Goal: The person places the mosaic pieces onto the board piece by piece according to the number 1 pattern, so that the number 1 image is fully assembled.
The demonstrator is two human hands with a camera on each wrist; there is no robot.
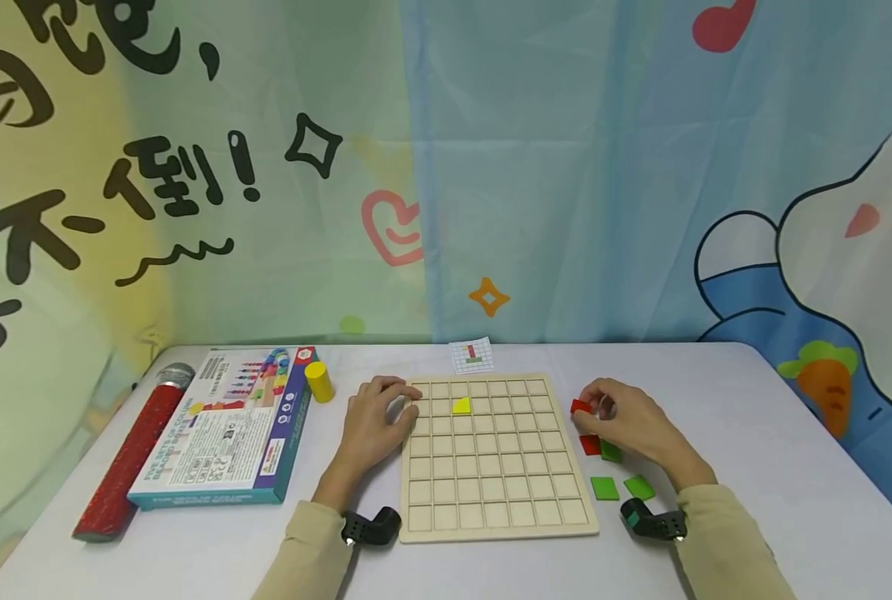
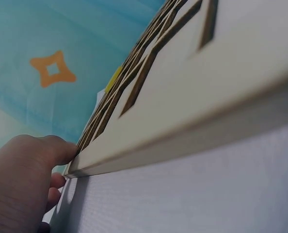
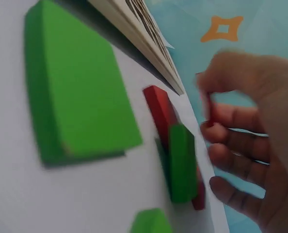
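Note:
A pale wooden grid board lies on the table with one yellow square tile in its upper rows. At the board's upper left edge my left hand holds on, fingertips over the rim. In the left wrist view, the thumb lies on top of the board while other fingers curl below. Just right of the board, my right hand pinches a red tile between thumb and fingers, raised off the table in the right wrist view. Beneath that hand lie another red tile and a green tile, close together.
Two more green tiles, one square-on and one turned, lie nearer the right wrist. A small pattern card sits behind the board. On the left are a boxed set, a red microphone and a yellow cylinder.

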